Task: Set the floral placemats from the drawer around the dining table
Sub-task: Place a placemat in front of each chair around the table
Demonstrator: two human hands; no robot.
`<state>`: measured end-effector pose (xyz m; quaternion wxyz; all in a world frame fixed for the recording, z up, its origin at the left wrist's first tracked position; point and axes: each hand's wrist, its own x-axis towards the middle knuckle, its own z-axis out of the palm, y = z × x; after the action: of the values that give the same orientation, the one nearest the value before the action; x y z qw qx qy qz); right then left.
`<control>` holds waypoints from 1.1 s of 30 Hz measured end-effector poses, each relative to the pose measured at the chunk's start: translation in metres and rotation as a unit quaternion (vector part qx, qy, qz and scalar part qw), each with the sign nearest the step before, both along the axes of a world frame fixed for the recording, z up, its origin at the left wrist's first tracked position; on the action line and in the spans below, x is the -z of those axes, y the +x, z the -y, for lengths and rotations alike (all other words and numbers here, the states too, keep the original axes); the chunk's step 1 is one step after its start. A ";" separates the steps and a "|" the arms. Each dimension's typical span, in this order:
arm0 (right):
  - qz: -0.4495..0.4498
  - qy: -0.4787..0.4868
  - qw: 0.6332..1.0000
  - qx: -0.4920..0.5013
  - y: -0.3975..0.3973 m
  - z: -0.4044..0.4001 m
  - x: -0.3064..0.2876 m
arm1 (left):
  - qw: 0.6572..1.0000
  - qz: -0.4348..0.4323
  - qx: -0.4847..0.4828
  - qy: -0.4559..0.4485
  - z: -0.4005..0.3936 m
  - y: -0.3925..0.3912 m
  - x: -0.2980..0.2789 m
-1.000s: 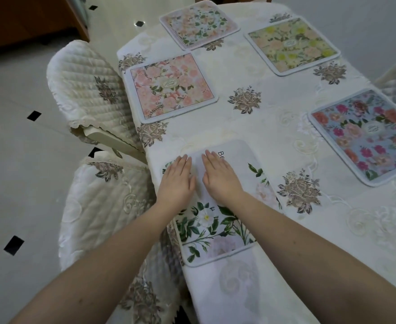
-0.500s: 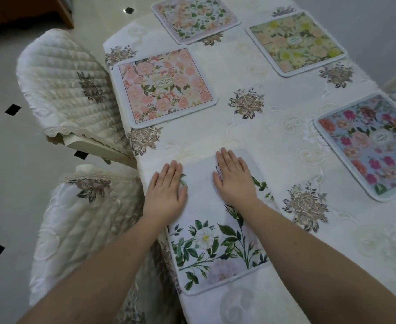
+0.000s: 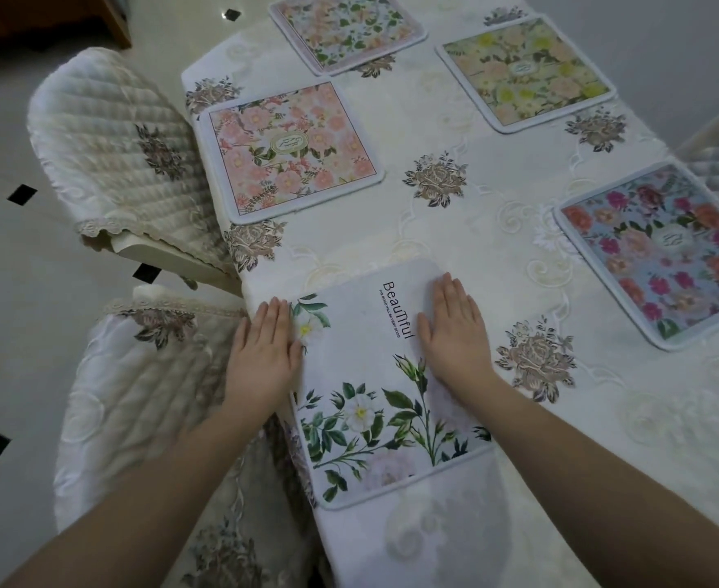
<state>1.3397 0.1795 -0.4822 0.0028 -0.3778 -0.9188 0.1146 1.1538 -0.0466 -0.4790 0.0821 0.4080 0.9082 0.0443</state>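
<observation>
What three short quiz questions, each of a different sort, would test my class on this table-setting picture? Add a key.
1. True or false: both hands lie flat on the white placemat.
2. How many placemats show on the table?
A. three B. five C. seven
3. Fill in: the large word printed on the white placemat is ____.

Key
1. True: the left hand and the right hand press it with straight fingers.
2. B: the white one, the pink placemat, the yellow placemat, the blue placemat and the far placemat.
3. Beautiful.
</observation>
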 end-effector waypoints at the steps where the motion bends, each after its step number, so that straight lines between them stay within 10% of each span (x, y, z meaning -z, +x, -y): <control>1: -0.005 -0.009 1.000 -0.017 0.001 0.016 -0.003 | 1.000 0.009 0.005 0.013 -0.003 0.014 -0.002; 10: -0.024 -0.043 0.997 -0.063 0.021 0.101 0.010 | 0.998 0.045 0.034 0.034 -0.006 0.122 0.014; 33: 0.074 -0.111 0.990 0.043 0.126 0.047 -0.032 | 0.993 0.020 -0.026 -0.109 0.059 0.106 -0.047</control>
<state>1.4656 0.1324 -0.4504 -0.1024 -0.4229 -0.8808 0.1868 1.2602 -0.1056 -0.4321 0.1427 0.3716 0.9163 -0.0449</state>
